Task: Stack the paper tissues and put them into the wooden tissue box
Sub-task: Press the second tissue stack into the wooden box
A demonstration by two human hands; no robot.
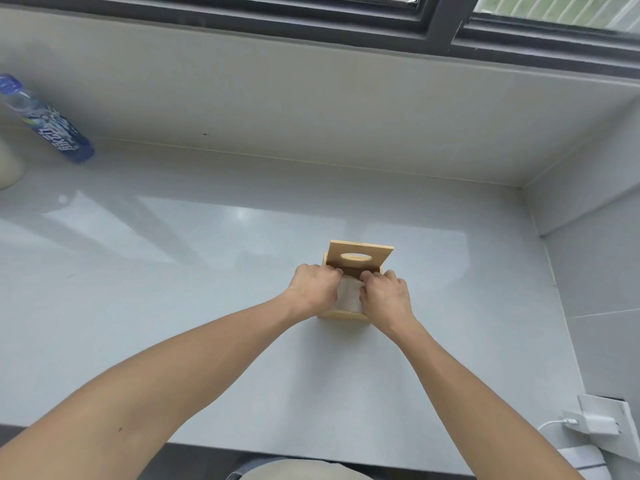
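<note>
Both forearms are bare from the lower frame edge to the wrists — no sleeves, watch or bracelet in sight. The left hand (pixel 317 289) and right hand (pixel 384 294) wear no rings or gloves. A small dark mole marks the left forearm — near the elbow.

Tissues (pixel 349 295) in box (pixel 343 315) on counter (pixel 207 271); bottle (pixel 48 123) far left.
</note>
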